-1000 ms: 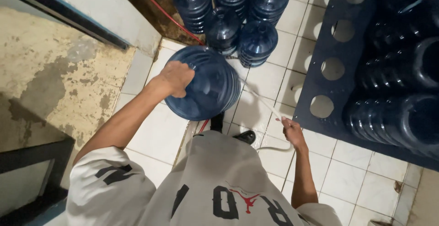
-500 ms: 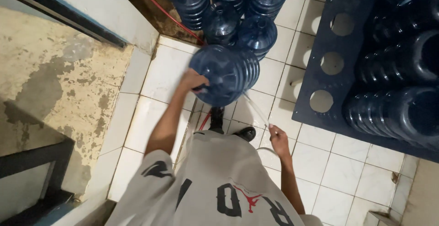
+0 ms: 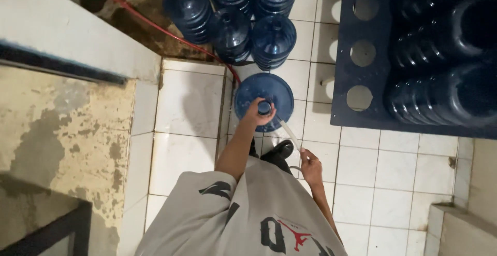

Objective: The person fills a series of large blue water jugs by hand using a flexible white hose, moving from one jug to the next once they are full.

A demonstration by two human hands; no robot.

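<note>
Blue water jug (image 3: 264,102) stands upright on the white tiled floor (image 3: 186,105), seen from straight above, neck up. It sits just in front of my feet, one dark shoe (image 3: 278,150) showing below it.

Edges and room: to the jug's left, open tile runs up to a raised tiled ledge and a stained concrete wall (image 3: 57,131). To its right, a strip of free tile, then the dark blue rack (image 3: 362,69) with round holes in its face. Straight ahead, close but apart from it, a cluster of standing jugs (image 3: 233,17) closes that side. A red hose (image 3: 155,25) runs across the dirty ground beyond the tiles and down toward the jug's far edge.

Hands: my left hand (image 3: 257,112) is stretched forward, arm nearly straight, fingers wrapped around the jug's neck. My right hand (image 3: 310,161) hangs lower and nearer my body, fingers closed on a thin clear tube (image 3: 288,131) that slants up toward the jug's mouth; whether its tip enters the mouth I cannot tell.

Containers: the rack holds stacked jugs (image 3: 445,54) lying on their sides, dark blue. Fill level of the jug in my grip cannot be judged.
</note>
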